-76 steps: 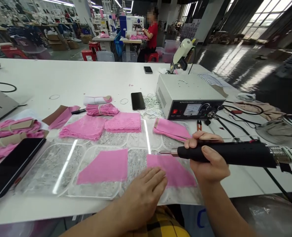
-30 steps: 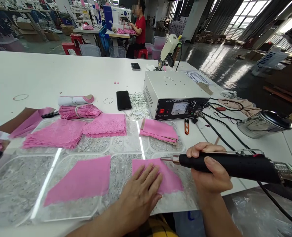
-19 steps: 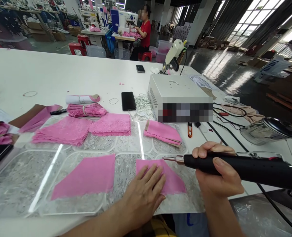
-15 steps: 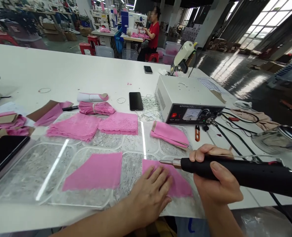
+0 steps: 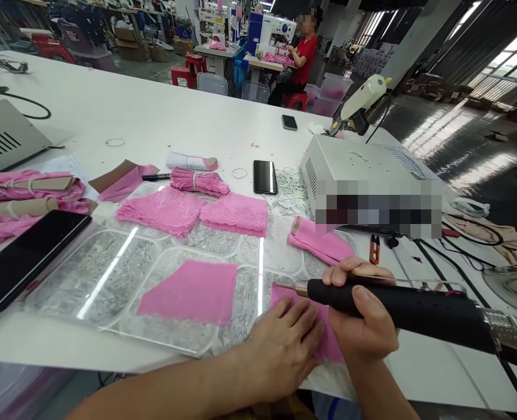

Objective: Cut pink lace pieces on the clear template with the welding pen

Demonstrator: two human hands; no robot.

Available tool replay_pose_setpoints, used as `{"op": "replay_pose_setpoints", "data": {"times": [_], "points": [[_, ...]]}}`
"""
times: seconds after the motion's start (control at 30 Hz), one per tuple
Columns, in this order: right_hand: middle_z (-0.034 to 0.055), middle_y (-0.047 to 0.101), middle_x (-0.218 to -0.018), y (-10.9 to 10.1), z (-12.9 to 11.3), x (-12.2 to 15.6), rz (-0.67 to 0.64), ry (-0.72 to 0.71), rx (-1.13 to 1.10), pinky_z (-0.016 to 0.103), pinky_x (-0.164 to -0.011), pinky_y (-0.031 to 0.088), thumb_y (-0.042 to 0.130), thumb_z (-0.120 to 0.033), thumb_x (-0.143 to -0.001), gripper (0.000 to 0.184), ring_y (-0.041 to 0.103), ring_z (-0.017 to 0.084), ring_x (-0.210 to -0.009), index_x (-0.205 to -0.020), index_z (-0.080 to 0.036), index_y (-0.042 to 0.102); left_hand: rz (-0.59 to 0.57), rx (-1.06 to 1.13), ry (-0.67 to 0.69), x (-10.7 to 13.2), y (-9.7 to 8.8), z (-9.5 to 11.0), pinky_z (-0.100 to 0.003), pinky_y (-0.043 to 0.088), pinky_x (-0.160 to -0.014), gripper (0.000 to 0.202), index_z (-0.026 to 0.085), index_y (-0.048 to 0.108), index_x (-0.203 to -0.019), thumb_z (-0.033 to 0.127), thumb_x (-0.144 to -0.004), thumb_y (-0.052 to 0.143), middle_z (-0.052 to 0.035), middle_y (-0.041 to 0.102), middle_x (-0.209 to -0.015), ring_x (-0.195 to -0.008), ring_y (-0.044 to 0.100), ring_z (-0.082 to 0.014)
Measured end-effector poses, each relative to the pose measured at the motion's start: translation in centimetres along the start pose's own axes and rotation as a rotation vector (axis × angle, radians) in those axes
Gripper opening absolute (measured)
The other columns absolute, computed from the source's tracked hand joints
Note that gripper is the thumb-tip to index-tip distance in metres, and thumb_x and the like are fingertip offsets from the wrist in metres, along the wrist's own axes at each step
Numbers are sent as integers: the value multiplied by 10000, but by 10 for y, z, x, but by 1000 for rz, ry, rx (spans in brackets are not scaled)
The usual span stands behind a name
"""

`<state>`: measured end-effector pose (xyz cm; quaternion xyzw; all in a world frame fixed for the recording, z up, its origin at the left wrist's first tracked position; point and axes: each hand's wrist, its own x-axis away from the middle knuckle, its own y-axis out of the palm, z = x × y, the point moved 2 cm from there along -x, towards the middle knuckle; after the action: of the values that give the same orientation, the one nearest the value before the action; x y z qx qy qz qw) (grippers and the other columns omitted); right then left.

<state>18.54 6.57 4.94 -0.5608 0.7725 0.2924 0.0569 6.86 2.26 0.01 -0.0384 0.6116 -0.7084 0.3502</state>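
My left hand point(image 5: 287, 344) lies with its fingers flat on a pink fabric piece point(image 5: 330, 338), pressing it to a clear patterned mat point(image 5: 109, 277). In my right hand point(image 5: 365, 309) is a black corded handpiece point(image 5: 419, 312), fingers wrapped round its body. Its pointed metal tip sits at the upper left corner of that fabric piece; I cannot tell if it touches. Another pink piece point(image 5: 192, 291) lies flat to the left. Behind are two stacks of pink lace-edged fabric point(image 5: 159, 210), a tied pink bundle point(image 5: 199, 181) and a folded pink stack point(image 5: 319, 240).
A grey control box point(image 5: 367, 166) stands at the back right, its front blurred. Near it lie orange thread snips point(image 5: 374, 249), pale elastic loops point(image 5: 291, 189) and a phone point(image 5: 265, 177). A larger black phone point(image 5: 35, 256) is at the left. Cables point(image 5: 442, 271) run along the right.
The view has turned left, so the table's things appear further right. My right hand has moved the handpiece's tip leftward along the fabric's upper edge. My left hand stays on the fabric.
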Motion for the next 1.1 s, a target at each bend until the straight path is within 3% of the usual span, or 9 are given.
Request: {"op": "replay_pose_setpoints", "data": {"times": [0.63,0.8,0.93,1.03,1.1], "points": [[8,557,-804,2,1,2,-54,-8,29,329,-604,497,575,-172,-736,68,530,121,-633,-795,-204,586,11,28,-9,0,1,-2,-417,379,-1012,390,73,525,-1238,346,-967,462,-145,572,-1254,-1177,515,-279],[8,547,-806,2,0,0,-7,7,16,328,-586,486,584,-203,-718,87,513,118,-618,-805,-210,590,30,13,-10,0,1,-1,-421,380,-1034,486,84,539,-1229,472,-938,520,-143,573,-1267,-1200,507,-290],[10,538,-779,-3,-5,-2,71,47,-41,312,-545,454,568,-219,-678,119,483,116,-587,-789,-209,609,48,1,99,2,-14,3,-431,387,-1046,463,93,569,-1194,482,-962,470,-140,591,-1256,-1214,508,-293],[12,533,-763,-7,-7,0,53,62,-65,301,-524,442,562,-223,-669,125,475,113,-572,-780,-204,617,42,25,189,14,-31,4,-378,442,-997,328,103,593,-1147,345,-991,438,-134,644,-1165,-1125,575,-239],[15,536,-771,-8,-7,3,26,73,-72,301,-524,448,567,-227,-678,125,482,109,-567,-789,-203,618,60,22,168,27,-40,1,-352,477,-948,245,113,606,-1106,245,-984,440,-134,673,-1090,-1060,610,-211]]}}
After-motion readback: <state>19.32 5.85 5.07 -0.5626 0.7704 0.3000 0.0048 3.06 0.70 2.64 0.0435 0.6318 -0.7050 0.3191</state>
